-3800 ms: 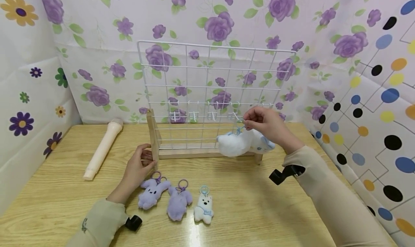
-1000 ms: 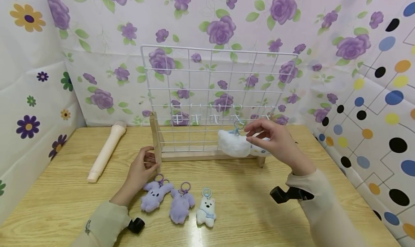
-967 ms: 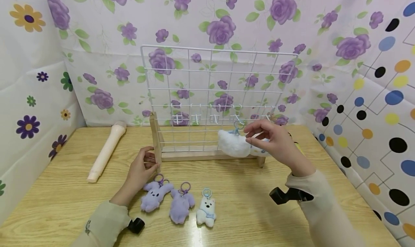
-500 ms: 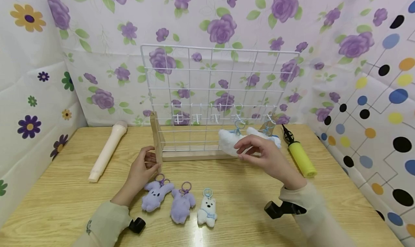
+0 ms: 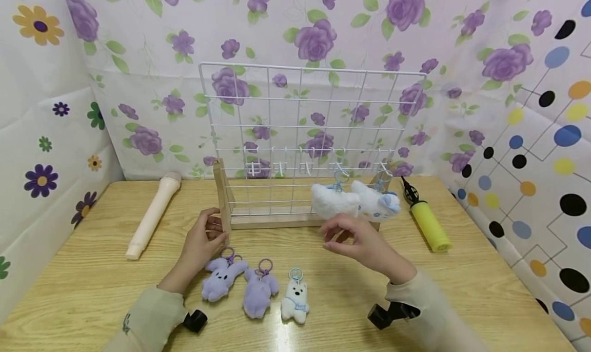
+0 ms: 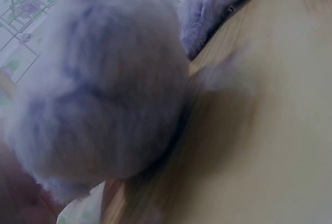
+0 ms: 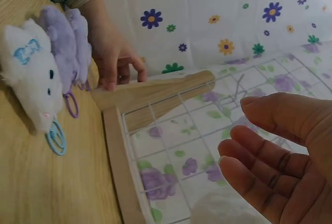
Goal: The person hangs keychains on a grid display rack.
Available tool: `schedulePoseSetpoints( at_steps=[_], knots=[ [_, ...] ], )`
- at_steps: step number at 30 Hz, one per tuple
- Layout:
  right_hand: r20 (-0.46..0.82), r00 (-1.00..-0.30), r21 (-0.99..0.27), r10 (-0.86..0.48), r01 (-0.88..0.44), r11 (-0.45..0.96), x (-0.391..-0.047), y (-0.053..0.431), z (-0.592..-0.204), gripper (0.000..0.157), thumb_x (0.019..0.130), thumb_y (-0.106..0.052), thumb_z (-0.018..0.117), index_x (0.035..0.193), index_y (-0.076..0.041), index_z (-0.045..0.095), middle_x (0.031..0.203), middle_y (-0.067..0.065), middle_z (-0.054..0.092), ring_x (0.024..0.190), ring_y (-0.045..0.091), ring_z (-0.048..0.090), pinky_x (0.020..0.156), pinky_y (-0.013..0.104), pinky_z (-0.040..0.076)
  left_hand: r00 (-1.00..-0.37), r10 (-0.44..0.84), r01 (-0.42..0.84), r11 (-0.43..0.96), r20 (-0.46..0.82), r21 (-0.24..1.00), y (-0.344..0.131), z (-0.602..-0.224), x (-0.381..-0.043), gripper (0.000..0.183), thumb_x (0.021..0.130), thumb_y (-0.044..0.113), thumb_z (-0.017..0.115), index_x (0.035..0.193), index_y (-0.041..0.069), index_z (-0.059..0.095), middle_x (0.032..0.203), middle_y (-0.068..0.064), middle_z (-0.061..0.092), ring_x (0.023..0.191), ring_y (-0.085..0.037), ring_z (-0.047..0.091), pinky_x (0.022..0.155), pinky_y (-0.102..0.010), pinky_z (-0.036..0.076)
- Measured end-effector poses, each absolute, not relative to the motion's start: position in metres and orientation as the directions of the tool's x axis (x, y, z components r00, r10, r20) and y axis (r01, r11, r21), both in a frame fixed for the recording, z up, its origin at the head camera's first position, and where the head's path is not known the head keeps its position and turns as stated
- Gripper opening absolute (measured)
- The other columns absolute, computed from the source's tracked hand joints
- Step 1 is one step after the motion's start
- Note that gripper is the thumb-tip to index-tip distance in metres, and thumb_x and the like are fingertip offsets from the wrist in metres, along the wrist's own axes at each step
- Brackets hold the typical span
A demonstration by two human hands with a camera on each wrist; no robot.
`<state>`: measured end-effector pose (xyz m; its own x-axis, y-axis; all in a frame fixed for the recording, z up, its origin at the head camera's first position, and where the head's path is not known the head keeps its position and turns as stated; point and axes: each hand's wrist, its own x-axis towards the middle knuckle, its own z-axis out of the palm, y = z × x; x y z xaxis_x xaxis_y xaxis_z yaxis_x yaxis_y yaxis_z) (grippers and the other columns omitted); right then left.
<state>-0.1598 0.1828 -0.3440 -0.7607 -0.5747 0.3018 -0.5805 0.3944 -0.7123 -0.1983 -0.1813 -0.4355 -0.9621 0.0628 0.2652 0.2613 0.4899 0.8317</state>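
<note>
My left hand grips the left wooden foot of a white wire grid rack, thumb in front and fingers bent behind. My right hand is off the rack, holding nothing, thumb and loosely bent fingers apart. Just above it, two white plush keychains hang by blue rings from the rack's hooks: one plush keychain on the fourth hook, another plush keychain on the rightmost. On the table lie two purple plush keychains and a white bear keychain. Purple fur fills much of the left wrist view.
A cream microphone-shaped stick lies at the left of the wooden table. To the rack's right is a yellow hand pump with a black nozzle. Bare white hooks line the rack's left and middle. Patterned cloth hangs around the table.
My right hand has let go of the white plush keychain, now hanging on the fourth hook, and has drawn down and toward me. The yellow pump has come into view. My left hand stays put.
</note>
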Motion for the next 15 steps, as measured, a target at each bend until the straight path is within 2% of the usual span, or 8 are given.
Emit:
schedulePoseSetpoints(
  at_steps=[5,15],
  knots=[
    [0.243,-0.767,-0.728,-0.594,-0.549,0.411,-0.16,0.178,-0.357,0.02,0.088,-0.015,0.069,0.108,-0.012,0.066,0.102,0.007,0.067,0.09,0.013,0.065,0.073,0.024,0.055,-0.965,0.062,0.251,0.487,0.254,0.837,-0.182,-0.435,-0.196,0.059,0.087,0.0,0.068,0.137,0.0,0.038,0.111,-0.023,0.057,0.095,-0.028,0.062,0.076,-0.017,0.054],
    [0.16,-0.731,-0.725,-0.664,-0.543,0.423,-0.17,0.167,-0.387,0.022,0.088,-0.005,0.067,0.11,0.0,0.065,0.105,0.016,0.069,0.089,0.021,0.066,0.071,0.022,0.056,-0.961,0.061,0.263,0.494,0.269,0.829,-0.181,-0.436,-0.198,0.056,0.086,-0.003,0.067,0.134,0.0,0.04,0.109,-0.022,0.057,0.092,-0.029,0.062,0.076,-0.019,0.055]
  ],
)
